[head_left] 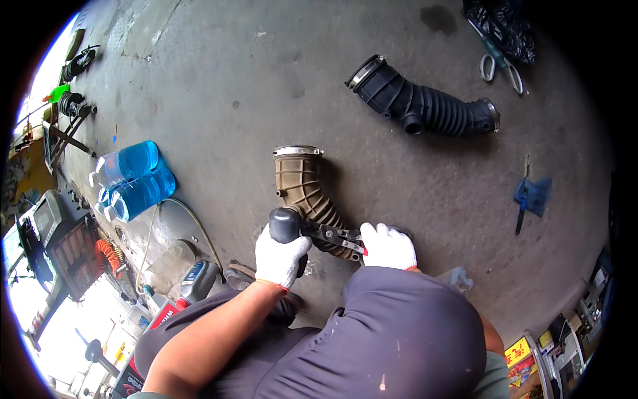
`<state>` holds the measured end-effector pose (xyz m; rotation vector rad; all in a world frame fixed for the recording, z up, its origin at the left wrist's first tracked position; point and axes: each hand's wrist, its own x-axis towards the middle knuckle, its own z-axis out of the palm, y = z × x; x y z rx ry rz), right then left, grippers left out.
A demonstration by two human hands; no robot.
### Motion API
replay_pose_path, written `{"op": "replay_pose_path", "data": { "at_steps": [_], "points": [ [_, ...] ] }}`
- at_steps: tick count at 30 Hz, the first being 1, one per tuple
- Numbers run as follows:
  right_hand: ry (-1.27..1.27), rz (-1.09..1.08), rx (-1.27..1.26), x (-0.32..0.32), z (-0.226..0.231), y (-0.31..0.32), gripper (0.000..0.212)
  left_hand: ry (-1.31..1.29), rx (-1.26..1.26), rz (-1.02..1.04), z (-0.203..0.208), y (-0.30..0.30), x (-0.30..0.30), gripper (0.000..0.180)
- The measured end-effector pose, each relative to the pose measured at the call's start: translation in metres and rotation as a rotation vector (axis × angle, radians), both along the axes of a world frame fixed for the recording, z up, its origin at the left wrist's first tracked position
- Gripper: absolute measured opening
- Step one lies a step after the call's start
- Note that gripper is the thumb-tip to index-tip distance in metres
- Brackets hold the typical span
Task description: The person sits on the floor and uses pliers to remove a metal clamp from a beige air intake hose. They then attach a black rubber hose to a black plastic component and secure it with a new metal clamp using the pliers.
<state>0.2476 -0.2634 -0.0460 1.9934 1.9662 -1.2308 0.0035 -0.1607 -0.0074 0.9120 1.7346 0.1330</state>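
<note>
A hand tool with a black rounded end (284,225) and dark, pivoted metal bars (329,234) lies across the lower part of a dusty brown ribbed air intake hose (299,174). My left hand (278,259), in a white knit glove, is closed around the rounded end. At the bars' other end, my gloved right hand (387,247) grips the tool, its fingers curled over it. A metal clamp (297,151) rings the hose's far end. The tool's exact kind is unclear, and my hands and the tool partly hide the hose.
A black intake hose (425,106) lies farther right, with green-handled scissors (495,56) beyond. A screwdriver (523,199) lies at right by a blue scrap. Blue fluid jugs (141,189) and a grey bottle (197,282) are at left.
</note>
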Motion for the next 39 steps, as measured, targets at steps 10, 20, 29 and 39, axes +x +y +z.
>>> {"op": "replay_pose_path", "data": {
  "at_steps": [10,20,29,39],
  "points": [
    [0.074,0.086,-0.113,-0.003,-0.004,0.02,0.029,-0.075,-0.075,-0.064,0.005,0.018,-0.018,0.049],
    [0.123,0.081,-0.012,-0.006,-0.011,0.023,0.031,-0.16,-0.271,-0.131,0.004,0.047,-0.047,0.051],
    [0.16,0.068,0.019,-0.014,-0.019,0.025,0.031,-0.195,-0.431,-0.141,0.018,0.077,-0.052,0.042],
    [0.098,0.045,0.201,-0.017,-0.015,0.044,0.021,-0.222,-0.468,-0.171,0.022,0.106,-0.058,0.037]
  ]
}}
